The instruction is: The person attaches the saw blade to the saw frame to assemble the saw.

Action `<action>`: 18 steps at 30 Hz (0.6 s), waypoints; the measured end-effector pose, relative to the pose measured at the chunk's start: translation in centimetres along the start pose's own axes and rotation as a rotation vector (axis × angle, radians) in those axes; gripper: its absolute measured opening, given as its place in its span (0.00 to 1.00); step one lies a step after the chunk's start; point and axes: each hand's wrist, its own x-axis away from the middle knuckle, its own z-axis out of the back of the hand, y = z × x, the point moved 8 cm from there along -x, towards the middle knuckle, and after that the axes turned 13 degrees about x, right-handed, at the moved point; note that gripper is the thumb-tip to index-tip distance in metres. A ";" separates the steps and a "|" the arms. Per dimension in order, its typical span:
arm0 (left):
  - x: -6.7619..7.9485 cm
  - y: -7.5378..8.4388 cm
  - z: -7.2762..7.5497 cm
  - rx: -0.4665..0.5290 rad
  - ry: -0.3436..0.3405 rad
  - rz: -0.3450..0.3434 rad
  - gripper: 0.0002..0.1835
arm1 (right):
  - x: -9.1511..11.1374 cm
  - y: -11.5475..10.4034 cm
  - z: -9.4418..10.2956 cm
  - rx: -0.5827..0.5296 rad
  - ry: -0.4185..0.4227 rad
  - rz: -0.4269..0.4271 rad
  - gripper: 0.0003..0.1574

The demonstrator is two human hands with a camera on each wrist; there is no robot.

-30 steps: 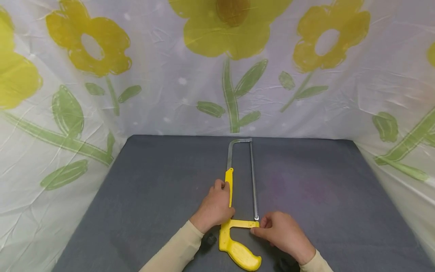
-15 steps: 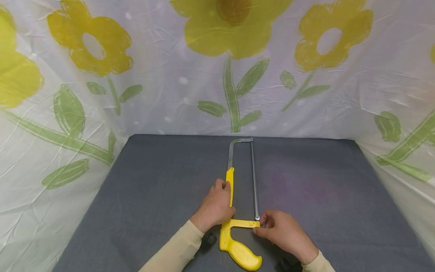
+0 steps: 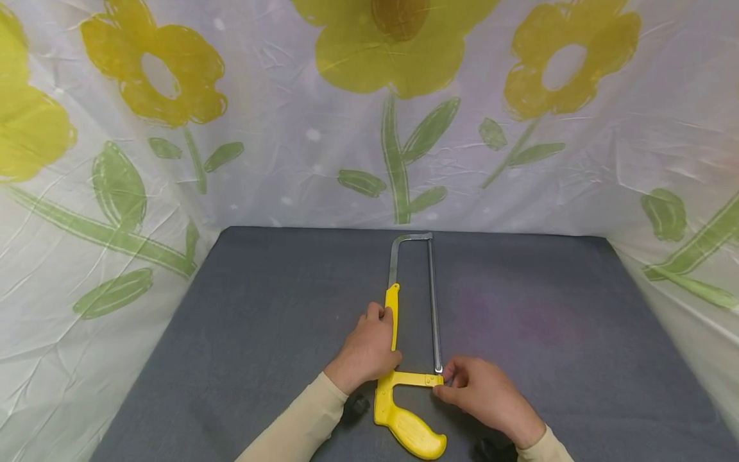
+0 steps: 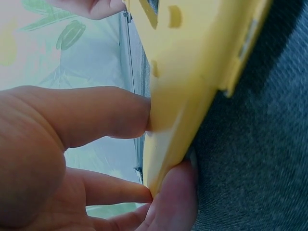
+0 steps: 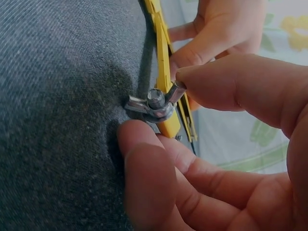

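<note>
Here's the hacksaw (image 3: 411,379), running lengthwise, handle (image 3: 418,435) nearest, tip by the worktop's (image 3: 260,321) far edge | left hand (image 3: 368,345) gripping yellow frame (image 3: 392,298) | right hand (image 3: 484,393), nearer, pinching the wing nut (image 5: 155,100)!

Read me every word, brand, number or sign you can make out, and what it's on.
There are none: no readable text shows on the yellow hacksaw, its blade or the wing nut. The backdrop shows flowers and leaves, no lettering.
</note>
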 end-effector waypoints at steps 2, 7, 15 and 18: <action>0.0 0.0 0.0 -0.002 0.000 -0.002 0.46 | 0.0 0.1 0.0 -0.018 -0.015 0.015 0.16; 0.0 0.1 0.0 0.000 0.000 -0.007 0.46 | -0.1 0.1 -0.1 -0.046 -0.045 0.054 0.15; 0.0 0.0 0.0 -0.004 -0.006 -0.005 0.45 | -0.2 0.2 -0.2 -0.057 -0.070 0.074 0.12; 0.0 0.0 0.0 -0.007 -0.004 -0.008 0.45 | -0.3 0.3 -0.3 -0.071 -0.076 0.087 0.11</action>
